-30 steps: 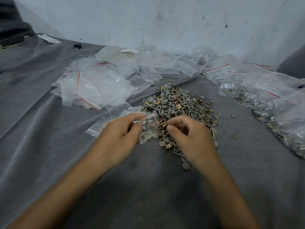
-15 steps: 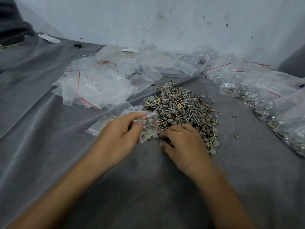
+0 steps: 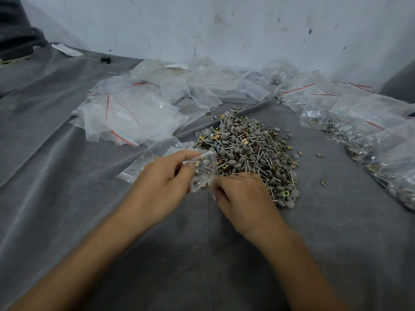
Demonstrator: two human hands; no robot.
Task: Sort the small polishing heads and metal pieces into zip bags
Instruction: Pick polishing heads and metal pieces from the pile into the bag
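Observation:
A heap of grey round polishing heads, thin metal pins and small brass square pieces (image 3: 249, 151) lies on the grey cloth. My left hand (image 3: 161, 180) pinches a small clear zip bag (image 3: 204, 170) with a few pieces inside, held just left of the heap's near edge. My right hand (image 3: 242, 196) lies palm down at the heap's near edge, right beside the bag. Its fingers are curled over pieces there, and what they grip is hidden under the hand.
Empty zip bags with red seal lines (image 3: 125, 113) lie in a loose stack at the left. Filled bags (image 3: 368, 135) spread along the right side. A few stray brass pieces (image 3: 323, 182) lie right of the heap. A white wall (image 3: 224, 30) rises behind.
My right hand came down from beside the bag's mouth to the near edge of the heap and shifted slightly toward me. My left hand kept the bag nearly still.

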